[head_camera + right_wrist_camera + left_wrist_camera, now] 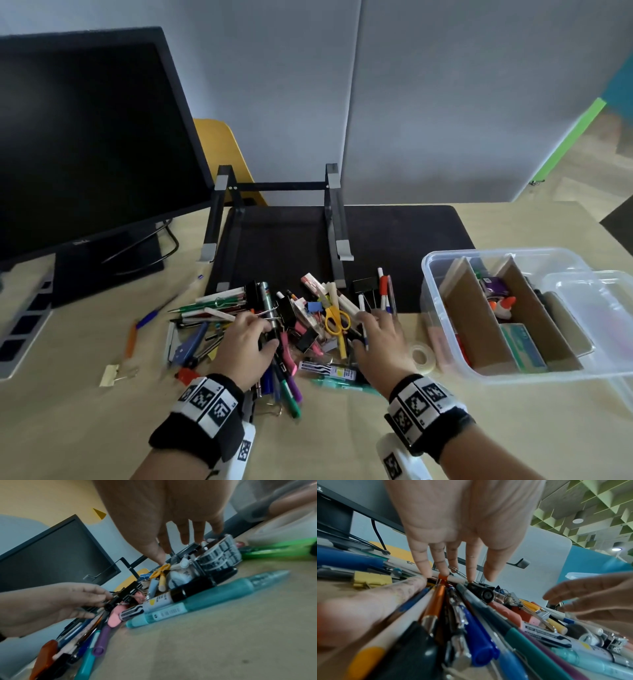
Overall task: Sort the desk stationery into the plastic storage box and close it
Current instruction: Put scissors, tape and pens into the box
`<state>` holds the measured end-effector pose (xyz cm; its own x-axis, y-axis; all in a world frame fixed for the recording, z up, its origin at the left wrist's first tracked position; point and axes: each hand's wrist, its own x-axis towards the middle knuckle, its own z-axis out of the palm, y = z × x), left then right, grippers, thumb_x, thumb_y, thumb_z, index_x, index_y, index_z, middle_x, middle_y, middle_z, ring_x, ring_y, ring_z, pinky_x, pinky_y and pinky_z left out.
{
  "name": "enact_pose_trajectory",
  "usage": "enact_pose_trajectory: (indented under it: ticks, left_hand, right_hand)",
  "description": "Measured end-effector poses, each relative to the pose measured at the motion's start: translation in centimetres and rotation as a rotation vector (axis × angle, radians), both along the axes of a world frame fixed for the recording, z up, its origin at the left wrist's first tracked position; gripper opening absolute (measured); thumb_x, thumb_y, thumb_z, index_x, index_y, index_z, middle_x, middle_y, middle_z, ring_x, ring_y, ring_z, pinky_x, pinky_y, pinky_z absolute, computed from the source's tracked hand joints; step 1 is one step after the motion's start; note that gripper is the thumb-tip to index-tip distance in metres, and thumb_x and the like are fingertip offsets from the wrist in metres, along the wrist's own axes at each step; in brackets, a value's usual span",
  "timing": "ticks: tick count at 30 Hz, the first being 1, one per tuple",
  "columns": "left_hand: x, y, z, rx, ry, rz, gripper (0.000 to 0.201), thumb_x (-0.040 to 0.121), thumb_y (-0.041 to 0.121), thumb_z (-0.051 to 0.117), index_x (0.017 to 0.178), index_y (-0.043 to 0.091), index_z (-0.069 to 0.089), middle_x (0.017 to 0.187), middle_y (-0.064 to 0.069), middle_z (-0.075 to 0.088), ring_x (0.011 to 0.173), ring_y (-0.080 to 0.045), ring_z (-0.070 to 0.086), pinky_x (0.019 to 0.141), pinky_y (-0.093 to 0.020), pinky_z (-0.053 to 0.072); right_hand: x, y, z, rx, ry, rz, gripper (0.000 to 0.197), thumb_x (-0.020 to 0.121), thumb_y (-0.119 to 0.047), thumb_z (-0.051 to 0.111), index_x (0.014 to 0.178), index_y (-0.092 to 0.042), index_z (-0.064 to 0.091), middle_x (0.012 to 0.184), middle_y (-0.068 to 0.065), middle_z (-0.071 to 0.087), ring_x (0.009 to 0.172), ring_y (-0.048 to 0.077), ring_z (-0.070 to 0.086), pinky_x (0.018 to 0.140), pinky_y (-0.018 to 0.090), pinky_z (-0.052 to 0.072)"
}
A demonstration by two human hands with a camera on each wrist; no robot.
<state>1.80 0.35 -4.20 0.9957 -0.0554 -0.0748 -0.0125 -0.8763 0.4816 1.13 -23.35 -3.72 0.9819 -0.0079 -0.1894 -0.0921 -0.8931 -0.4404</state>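
A heap of pens, markers, binder clips and yellow scissors [337, 320] lies in the middle of the desk. My left hand [255, 325] rests on the heap's left part; in the left wrist view its straight fingertips [443, 573] touch a white pen, gripping nothing. My right hand [373, 325] lies spread over the heap's right side, its thumb by the scissors [160, 570]. The clear plastic box [432, 308] stands open at the right, split by cardboard dividers [472, 315], with glue and small packs inside. Its lid [599, 308] leans against the box's right side.
A tape roll [423, 358] lies between heap and box. A teal pen [205, 599] lies at the heap's near edge. A gold binder clip [111, 375], an orange pen [131, 341] and a blue pen [147, 318] lie loose at the left. Monitor [85, 137] and laptop stand [281, 186] stand behind.
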Motion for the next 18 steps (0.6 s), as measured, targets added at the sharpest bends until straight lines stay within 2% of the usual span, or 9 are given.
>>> enact_pose_trajectory:
  ticks: [3,5,7,8,10,11,14,16,18]
  left_hand:
    - [0.2,-0.4,-0.1,0.024,0.0,0.028,0.039,0.08,0.044,0.069,0.107,0.017,0.061,0.114,0.002,0.046,0.108,-0.016,0.047,0.095,-0.026,0.038]
    - [0.3,-0.6,-0.2,0.045,-0.006,0.043,0.041,0.076,0.045,0.071,0.104,0.017,0.06,0.113,0.002,0.046,0.107,-0.017,0.047,0.092,-0.026,0.039]
    - [0.5,-0.6,-0.4,0.039,-0.006,0.063,0.04,0.076,0.043,0.072,0.104,0.016,0.059,0.111,0.001,0.047,0.107,-0.019,0.048,0.092,-0.026,0.039]
    - [0.6,-0.5,-0.5,0.033,-0.004,0.07,0.04,0.077,0.042,0.072,0.104,0.015,0.059,0.111,0.001,0.047,0.107,-0.019,0.048,0.092,-0.027,0.039]
    - [0.7,-0.4,-0.6,0.029,-0.006,0.078,0.039,0.079,0.041,0.07,0.105,0.015,0.059,0.11,0.001,0.047,0.107,-0.018,0.047,0.092,-0.027,0.04]
    - [0.7,-0.3,-0.6,0.029,-0.009,0.079,0.038,0.079,0.041,0.07,0.106,0.015,0.059,0.11,0.001,0.047,0.106,-0.018,0.047,0.092,-0.027,0.04]
    - [0.8,-0.2,-0.6,0.029,-0.019,0.08,0.035,0.08,0.037,0.069,0.106,0.014,0.058,0.11,-0.001,0.049,0.106,-0.02,0.048,0.091,-0.029,0.041]
    - [0.8,0.0,-0.6,0.026,-0.021,0.083,0.033,0.081,0.033,0.068,0.106,0.014,0.058,0.109,-0.001,0.049,0.105,-0.02,0.049,0.09,-0.03,0.043]
    - [0.9,0.2,-0.6,0.02,-0.028,0.083,0.031,0.082,0.03,0.067,0.106,0.014,0.058,0.11,-0.001,0.05,0.105,-0.02,0.049,0.089,-0.031,0.044]
  right_hand:
    - [0.0,1.4,0.0,0.049,-0.114,0.186,0.038,0.089,-0.026,0.054,0.127,-0.026,0.052,0.139,-0.001,0.041,0.129,0.023,0.034,0.111,0.039,0.029]
    - [0.0,2.6,-0.2,0.051,-0.176,0.316,0.035,0.084,-0.021,0.062,0.119,-0.024,0.06,0.129,-0.001,0.053,0.122,0.023,0.046,0.107,0.043,0.037]
    - [0.1,3.6,-0.5,0.006,-0.231,0.407,0.039,0.079,-0.023,0.067,0.117,-0.025,0.061,0.12,-0.002,0.061,0.115,0.023,0.055,0.1,0.048,0.043]
    - [0.2,4.0,-0.5,-0.021,-0.217,0.441,0.041,0.081,-0.027,0.064,0.122,-0.026,0.058,0.121,-0.003,0.06,0.116,0.024,0.055,0.1,0.049,0.042]
    - [0.4,4.7,-0.6,-0.084,-0.171,0.466,0.047,0.086,-0.04,0.052,0.132,-0.028,0.05,0.129,-0.002,0.055,0.122,0.026,0.047,0.107,0.052,0.031]
    - [0.7,4.9,-0.6,-0.121,-0.155,0.464,0.049,0.086,-0.043,0.052,0.133,-0.028,0.049,0.13,0.0,0.053,0.123,0.028,0.045,0.108,0.052,0.027]
    - [1.2,5.2,-0.3,-0.237,-0.161,0.432,0.041,0.082,-0.042,0.061,0.12,-0.025,0.059,0.118,0.003,0.058,0.115,0.032,0.049,0.107,0.054,0.026]
    - [1.4,5.0,-0.4,-0.271,-0.107,0.388,0.037,0.086,-0.044,0.053,0.116,-0.024,0.057,0.118,0.001,0.055,0.119,0.029,0.043,0.113,0.051,0.018]
    - [1.3,4.7,-0.4,-0.25,-0.099,0.335,0.037,0.088,-0.047,0.046,0.115,-0.024,0.057,0.118,-0.001,0.053,0.119,0.026,0.04,0.114,0.05,0.015]
